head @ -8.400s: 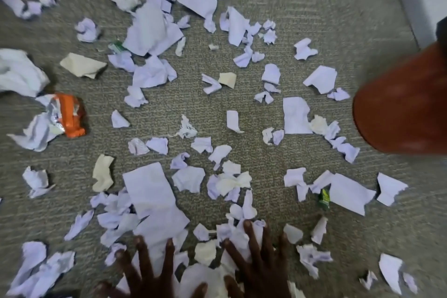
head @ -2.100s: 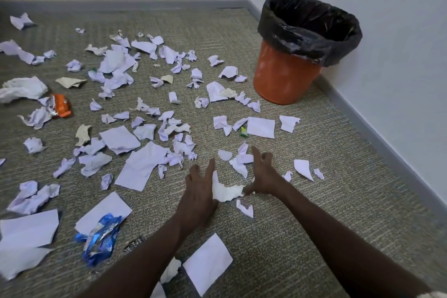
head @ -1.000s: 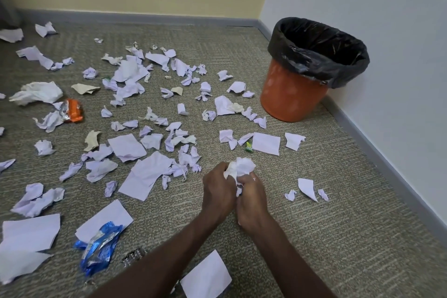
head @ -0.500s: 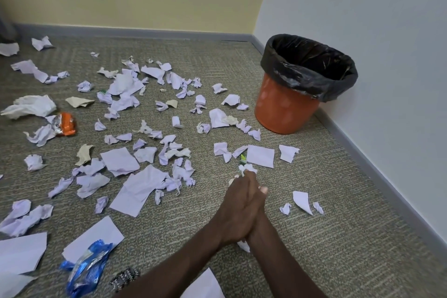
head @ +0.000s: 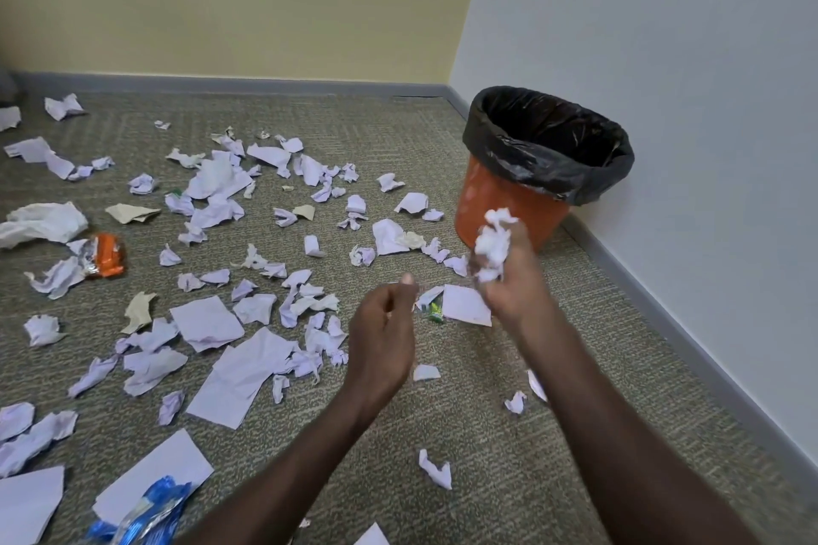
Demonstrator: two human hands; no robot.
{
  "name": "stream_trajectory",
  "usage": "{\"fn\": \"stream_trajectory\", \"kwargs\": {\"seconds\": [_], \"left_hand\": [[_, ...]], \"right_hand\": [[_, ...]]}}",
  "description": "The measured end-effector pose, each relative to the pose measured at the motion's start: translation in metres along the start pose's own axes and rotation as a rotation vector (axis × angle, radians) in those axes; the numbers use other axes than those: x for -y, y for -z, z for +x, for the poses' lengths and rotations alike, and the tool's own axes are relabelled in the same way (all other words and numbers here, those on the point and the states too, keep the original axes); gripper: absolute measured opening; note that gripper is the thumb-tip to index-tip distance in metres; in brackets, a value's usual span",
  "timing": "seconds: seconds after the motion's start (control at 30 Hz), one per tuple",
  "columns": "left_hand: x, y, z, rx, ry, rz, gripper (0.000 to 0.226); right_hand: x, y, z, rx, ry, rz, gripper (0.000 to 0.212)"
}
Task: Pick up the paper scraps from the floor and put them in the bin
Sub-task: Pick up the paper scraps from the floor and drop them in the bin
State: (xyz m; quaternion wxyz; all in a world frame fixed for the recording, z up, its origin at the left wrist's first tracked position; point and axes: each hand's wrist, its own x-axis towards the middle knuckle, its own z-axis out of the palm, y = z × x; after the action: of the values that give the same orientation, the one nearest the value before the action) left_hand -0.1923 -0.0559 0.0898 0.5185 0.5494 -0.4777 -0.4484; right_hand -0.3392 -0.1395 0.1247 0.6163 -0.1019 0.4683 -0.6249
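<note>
My right hand is raised over the carpet and closed around a crumpled wad of white paper scraps, in front of the lower side of the bin. The orange bin, lined with a black bag, stands in the corner by the right wall, its mouth open. My left hand hovers lower and to the left, fingers loosely curled, holding nothing. Many white paper scraps lie scattered across the carpet to the left and ahead, with larger flat sheets nearer me.
An orange wrapper, a white plastic bag, a blue wrapper and a small green wrapper lie among the scraps. Grey skirting runs along the yellow back wall and the white right wall. A few small scraps lie close to my arms.
My hands gathered scraps off the carpet, pressed them into a wad, then parted. The right hand has lifted the wad towards the bin while the left let go and stayed lower.
</note>
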Motion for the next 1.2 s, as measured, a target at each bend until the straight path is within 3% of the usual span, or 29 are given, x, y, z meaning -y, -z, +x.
{"fn": "stream_trajectory", "kwargs": {"seconds": [0.17,0.3,0.33,0.4,0.43,0.5,0.6,0.7,1.03,1.2], "left_hand": [[-0.002,0.011,0.011,-0.054,0.097,-0.097,0.039],[-0.001,0.015,0.011,-0.086,0.131,-0.128,0.041],[0.000,0.016,0.012,-0.080,0.139,-0.131,0.042],[0.003,0.019,0.013,-0.074,0.155,-0.148,0.043],[0.004,0.020,0.013,-0.074,0.166,-0.160,0.044],[0.007,0.024,0.015,-0.072,0.183,-0.172,0.044],[0.014,0.030,0.016,-0.082,0.193,-0.169,0.043],[0.019,0.033,0.016,-0.085,0.209,-0.182,0.043],[0.049,0.035,0.013,-0.043,0.215,-0.079,0.047],[0.057,0.040,0.012,-0.007,0.220,-0.020,0.051]], "right_hand": [[0.101,-0.060,0.035,0.098,0.246,-0.083,0.019],[0.159,-0.091,0.056,-0.030,0.243,-0.085,0.025],[0.166,-0.094,0.057,-0.026,0.167,-0.002,0.027],[0.169,-0.101,0.057,-0.163,0.267,-0.078,0.032],[0.171,-0.104,0.057,-0.193,0.277,0.011,0.029],[0.178,-0.107,0.062,-0.164,0.250,0.110,0.025],[0.175,-0.106,0.068,-0.154,0.232,-0.003,0.053],[0.171,-0.104,0.074,-0.101,0.247,0.104,0.051],[0.173,-0.103,0.078,-0.067,0.183,0.029,0.094],[0.182,-0.103,0.089,0.039,0.255,0.053,0.102]]}}
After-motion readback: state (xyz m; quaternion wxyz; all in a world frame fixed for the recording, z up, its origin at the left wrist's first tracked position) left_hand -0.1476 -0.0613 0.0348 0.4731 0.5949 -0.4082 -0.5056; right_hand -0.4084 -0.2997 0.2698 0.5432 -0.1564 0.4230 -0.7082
